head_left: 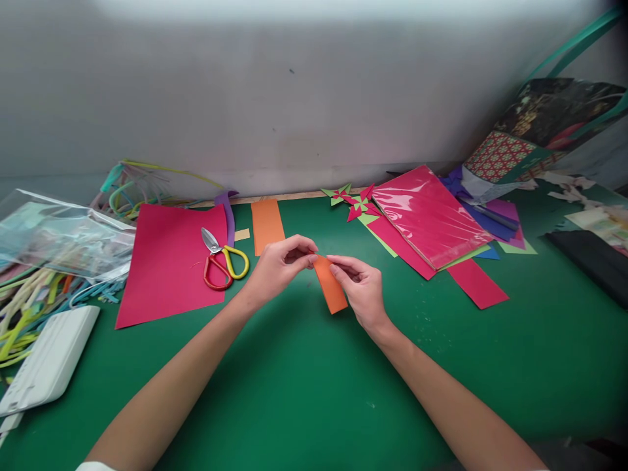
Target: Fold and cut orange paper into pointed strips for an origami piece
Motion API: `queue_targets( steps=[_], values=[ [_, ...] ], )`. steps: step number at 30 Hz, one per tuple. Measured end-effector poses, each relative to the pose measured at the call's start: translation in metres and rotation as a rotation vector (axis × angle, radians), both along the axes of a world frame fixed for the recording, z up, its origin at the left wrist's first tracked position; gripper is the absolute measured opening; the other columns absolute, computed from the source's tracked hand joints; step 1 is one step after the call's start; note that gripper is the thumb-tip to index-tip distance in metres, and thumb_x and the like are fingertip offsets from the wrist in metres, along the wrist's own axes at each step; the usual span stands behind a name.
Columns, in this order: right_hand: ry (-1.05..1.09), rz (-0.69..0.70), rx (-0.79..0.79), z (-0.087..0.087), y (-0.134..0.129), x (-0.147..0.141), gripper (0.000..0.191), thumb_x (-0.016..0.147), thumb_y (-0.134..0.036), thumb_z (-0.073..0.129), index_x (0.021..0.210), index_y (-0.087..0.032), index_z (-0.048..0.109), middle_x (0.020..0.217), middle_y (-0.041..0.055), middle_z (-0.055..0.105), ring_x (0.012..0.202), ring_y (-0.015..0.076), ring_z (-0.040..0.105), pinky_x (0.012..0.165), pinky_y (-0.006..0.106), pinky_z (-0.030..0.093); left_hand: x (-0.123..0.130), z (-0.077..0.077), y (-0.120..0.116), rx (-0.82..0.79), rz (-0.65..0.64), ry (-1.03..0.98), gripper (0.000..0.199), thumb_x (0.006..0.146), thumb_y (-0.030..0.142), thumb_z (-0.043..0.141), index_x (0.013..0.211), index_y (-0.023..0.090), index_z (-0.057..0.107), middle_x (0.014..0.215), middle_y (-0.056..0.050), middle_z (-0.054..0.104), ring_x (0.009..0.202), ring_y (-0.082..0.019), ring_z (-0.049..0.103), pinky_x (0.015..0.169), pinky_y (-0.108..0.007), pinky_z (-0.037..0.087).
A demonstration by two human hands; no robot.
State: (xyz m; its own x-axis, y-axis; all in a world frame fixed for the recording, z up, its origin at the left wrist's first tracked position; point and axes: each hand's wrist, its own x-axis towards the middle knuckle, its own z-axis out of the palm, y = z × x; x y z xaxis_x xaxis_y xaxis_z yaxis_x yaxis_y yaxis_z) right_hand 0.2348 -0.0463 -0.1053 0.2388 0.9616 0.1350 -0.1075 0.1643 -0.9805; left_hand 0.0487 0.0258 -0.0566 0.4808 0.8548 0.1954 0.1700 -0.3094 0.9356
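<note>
Between my two hands is a narrow orange paper strip, held above the green table with its lower end hanging toward me. My left hand pinches the strip's upper left corner between thumb and fingertips. On the other side, my right hand grips its upper right edge, thumb on top. Behind my left hand lies a wider orange paper piece. Scissors with one red and one yellow handle rest on a large red paper sheet, left of my left hand.
Folded red-and-green paper stars sit near the wall. A plastic-wrapped red paper pack lies over coloured sheets at right, near a black pouch. At left are a white power-bank-like box, colourful strips and a clear plastic bag.
</note>
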Motion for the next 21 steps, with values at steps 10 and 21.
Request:
queue_targets(
  steps=[10, 21],
  values=[
    [-0.002, 0.017, 0.000, 0.0008, 0.0003, 0.0013, 0.019, 0.090, -0.040, 0.079, 0.106, -0.030, 0.084, 0.106, 0.0046, 0.082, 0.093, 0.0265, 0.079, 0.083, 0.041, 0.065, -0.0034, 0.0029, 0.0030, 0.027, -0.003, 0.030, 0.012, 0.092, 0.031, 0.074, 0.095, 0.020, 0.078, 0.087, -0.003, 0.077, 0.077, -0.018, 0.074, 0.076, -0.029, 0.062],
    [0.017, 0.047, -0.002, -0.0012, 0.0010, 0.0016, 0.026, 0.090, -0.037, 0.081, 0.114, -0.028, 0.078, 0.096, 0.0037, 0.083, 0.087, 0.0224, 0.079, 0.079, 0.033, 0.064, -0.0043, 0.0062, 0.0026, 0.024, 0.015, 0.042, 0.011, 0.089, 0.029, 0.077, 0.093, 0.019, 0.079, 0.085, -0.002, 0.078, 0.078, -0.018, 0.075, 0.075, -0.027, 0.062]
  ],
)
